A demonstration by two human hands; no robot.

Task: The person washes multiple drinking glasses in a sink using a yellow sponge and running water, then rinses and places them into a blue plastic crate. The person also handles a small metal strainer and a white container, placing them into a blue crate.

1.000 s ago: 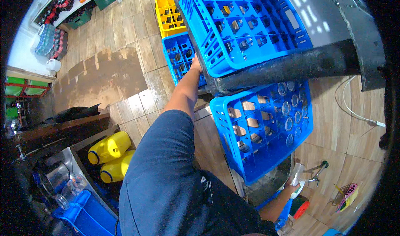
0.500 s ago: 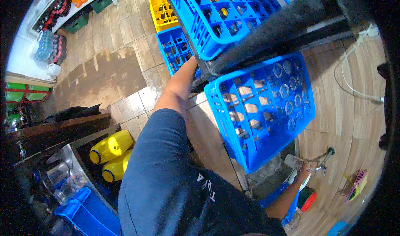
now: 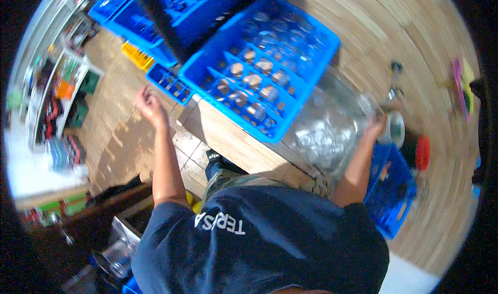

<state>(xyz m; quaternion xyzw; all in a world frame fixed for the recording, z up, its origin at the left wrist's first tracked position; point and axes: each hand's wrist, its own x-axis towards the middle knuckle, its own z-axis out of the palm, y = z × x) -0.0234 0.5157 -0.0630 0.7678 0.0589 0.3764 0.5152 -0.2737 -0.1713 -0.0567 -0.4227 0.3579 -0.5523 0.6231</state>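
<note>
My left hand is raised over the tiled floor, its fingers loosely apart and nothing visible in them. At the right, my right hand closes on a clear drinking glass, blurred by motion, above the sink. Several clear glasses lie in that sink. Between my hands stands a blue divided crate, with clear glasses in its far compartments. The metal tap is on the wall just beyond my right hand.
Past the crate, more blue crates stand behind a dark post, near a yellow crate. A white round container, a red round item and a blue basket sit at right. Shelves line the far left.
My left hand has come away from the small blue crate, back and to the left. My view has turned, and my right hand with the glass is now lower than the tap.
</note>
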